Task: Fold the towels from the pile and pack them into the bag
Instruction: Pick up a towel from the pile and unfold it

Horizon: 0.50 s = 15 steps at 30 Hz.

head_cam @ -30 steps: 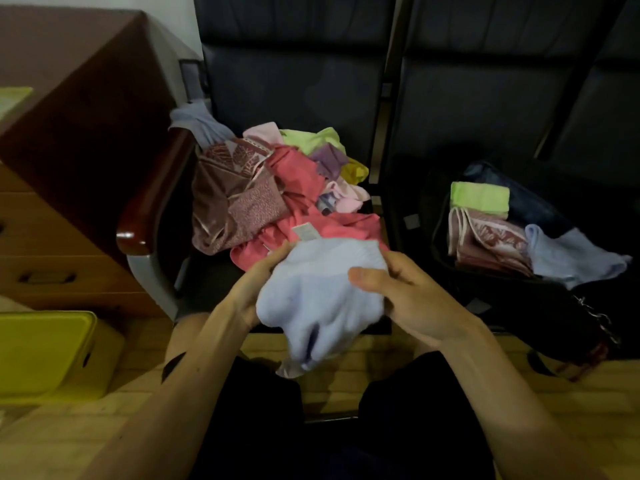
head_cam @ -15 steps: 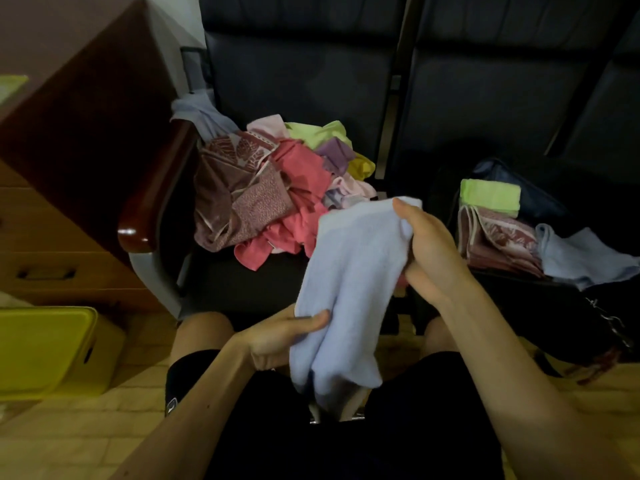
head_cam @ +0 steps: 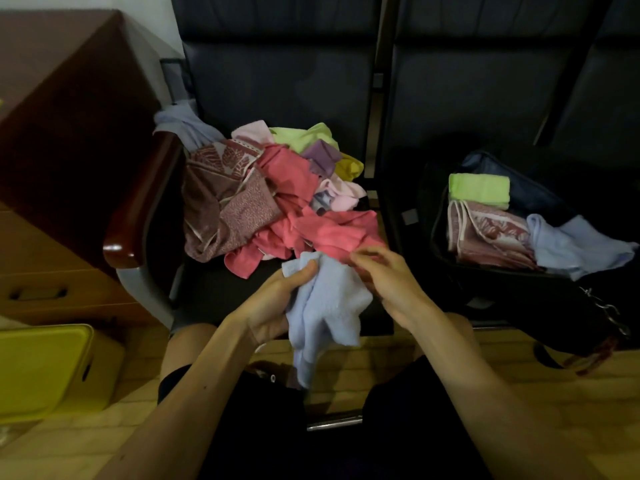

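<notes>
A light blue towel (head_cam: 325, 306) hangs bunched between my hands, just in front of the chair seat. My left hand (head_cam: 273, 299) pinches its upper left corner. My right hand (head_cam: 384, 275) grips its upper right edge, fingers curled into the cloth. Behind them the pile of towels (head_cam: 273, 199) lies loose on the left seat: pink, maroon patterned, green, purple, yellow. On the right seat the black bag (head_cam: 491, 278) stands open, holding a folded green towel (head_cam: 479, 190), a folded maroon patterned towel (head_cam: 485, 233) and a light blue one (head_cam: 571, 247).
A wooden armrest (head_cam: 138, 209) and a brown drawer cabinet (head_cam: 59, 140) flank the pile on the left. A yellow box (head_cam: 41, 368) sits on the floor at lower left. My knees in black shorts fill the bottom. The bag's chain strap (head_cam: 606, 313) dangles at right.
The light blue towel, held up stretched half a second ago, has dropped low and bunched. My right hand came down and left; my left hand rose to the towel's top corner.
</notes>
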Available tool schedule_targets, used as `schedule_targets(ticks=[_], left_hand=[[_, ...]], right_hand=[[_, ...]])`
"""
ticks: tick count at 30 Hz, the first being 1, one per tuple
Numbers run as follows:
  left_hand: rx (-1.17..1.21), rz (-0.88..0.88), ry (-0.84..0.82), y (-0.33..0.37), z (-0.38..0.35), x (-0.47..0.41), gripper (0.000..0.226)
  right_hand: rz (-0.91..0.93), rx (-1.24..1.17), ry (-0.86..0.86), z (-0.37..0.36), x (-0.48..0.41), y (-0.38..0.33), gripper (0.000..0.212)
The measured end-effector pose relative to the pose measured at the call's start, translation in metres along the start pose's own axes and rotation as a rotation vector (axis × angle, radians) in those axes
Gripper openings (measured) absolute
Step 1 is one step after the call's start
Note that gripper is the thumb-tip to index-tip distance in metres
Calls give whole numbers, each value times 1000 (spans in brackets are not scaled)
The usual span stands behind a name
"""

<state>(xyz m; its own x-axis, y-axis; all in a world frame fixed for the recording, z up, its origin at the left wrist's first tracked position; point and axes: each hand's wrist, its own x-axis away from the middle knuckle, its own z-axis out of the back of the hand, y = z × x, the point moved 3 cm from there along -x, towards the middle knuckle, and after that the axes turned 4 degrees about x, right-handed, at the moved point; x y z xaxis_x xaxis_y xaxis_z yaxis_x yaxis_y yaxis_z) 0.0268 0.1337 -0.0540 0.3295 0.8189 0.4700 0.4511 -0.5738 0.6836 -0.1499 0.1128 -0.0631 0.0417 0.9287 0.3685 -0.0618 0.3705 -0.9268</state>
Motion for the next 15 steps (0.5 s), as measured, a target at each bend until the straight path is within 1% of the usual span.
schedule_targets(ticks=[2,4,5,7,8,10,13,15], left_hand=[[-58,-1,17,-2,-2,-3,20],[-147,-35,24,-3,-3,-3,7],[-170,-53,3,-1,-4,-2,13],[-153,-67,-97,4,-5,1,27],[-129,-62,-141,7,-5,2,30],[-124,-56,-187,11,-1,3,33],[-251,-41,-176,14,1,2,47],[-376,-26,-149,18,1,0,53]], right_hand=[[-11,-46,-95,-7,2,1,7],[-78,-150,-197,-15,6,1,9],[-93,-171,-232,-17,8,3,13],[-72,-146,-281,-17,10,6,32],[-66,-138,-285,-17,12,6,42],[-58,-142,-229,-14,13,11,45],[-3,-91,-142,-10,12,14,45],[46,11,-108,-9,8,17,45]])
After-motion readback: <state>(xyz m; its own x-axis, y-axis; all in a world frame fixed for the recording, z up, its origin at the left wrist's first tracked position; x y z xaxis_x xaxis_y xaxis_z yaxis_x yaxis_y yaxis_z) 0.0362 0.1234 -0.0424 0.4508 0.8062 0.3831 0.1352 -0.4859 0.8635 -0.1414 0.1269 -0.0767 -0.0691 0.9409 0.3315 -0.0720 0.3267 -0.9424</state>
